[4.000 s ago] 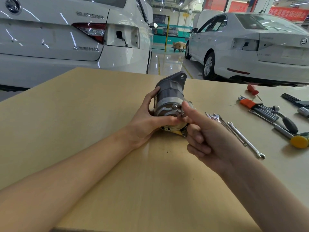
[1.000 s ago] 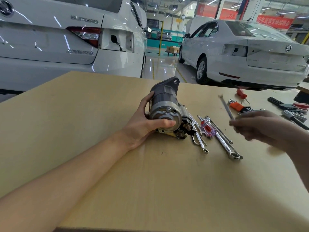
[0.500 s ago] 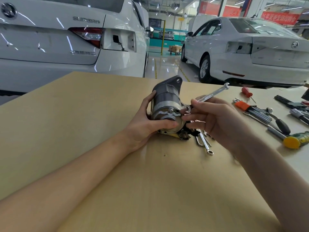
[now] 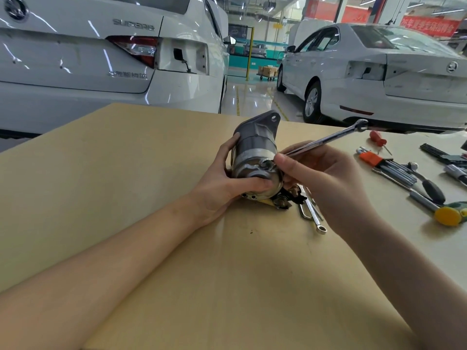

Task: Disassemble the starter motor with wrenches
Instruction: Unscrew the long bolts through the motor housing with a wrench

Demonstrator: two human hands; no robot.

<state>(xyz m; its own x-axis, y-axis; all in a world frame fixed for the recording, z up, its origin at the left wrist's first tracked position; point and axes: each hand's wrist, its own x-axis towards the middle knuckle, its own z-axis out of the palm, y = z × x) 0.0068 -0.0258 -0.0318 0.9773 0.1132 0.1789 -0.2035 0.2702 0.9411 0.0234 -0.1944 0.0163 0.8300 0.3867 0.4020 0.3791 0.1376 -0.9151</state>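
Starter motor [image 4: 255, 157] lies on its side at centre frame on the tan table [image 4: 126, 173], mounting flange toward the upper part of the frame, rounded end cap facing me. I see my left hand [image 4: 222, 183] wrapped around the housing from the left: fingers curled over the far side, thumb pressed across the end cap. My right hand [image 4: 321, 178] comes in from the right and pinches a wrench [image 4: 326, 140] by its shank between thumb and fingers, which are curled closed around it. Near end of the wrench sits at a fastener on the upper rim of the end cap; I cannot tell whether it is fully seated. The open-jaw far end points to the upper right, raised above the table. Dark terminal hardware shows at the lower right of the motor, touching the table. Just right of it, partly hidden behind my right hand, lie spare wrenches [image 4: 312, 210], one ring end visible below the hand. Right edge of frame: an orange-holdered hex key set [image 4: 386, 166], a red-handled screwdriver [image 4: 378, 142], a yellow-ended mallet [image 4: 448, 215], and other dark tools too blurred to name. Beyond the table, two white cars: one fills the upper left [image 4: 88, 59], one the upper right [image 4: 391, 79].
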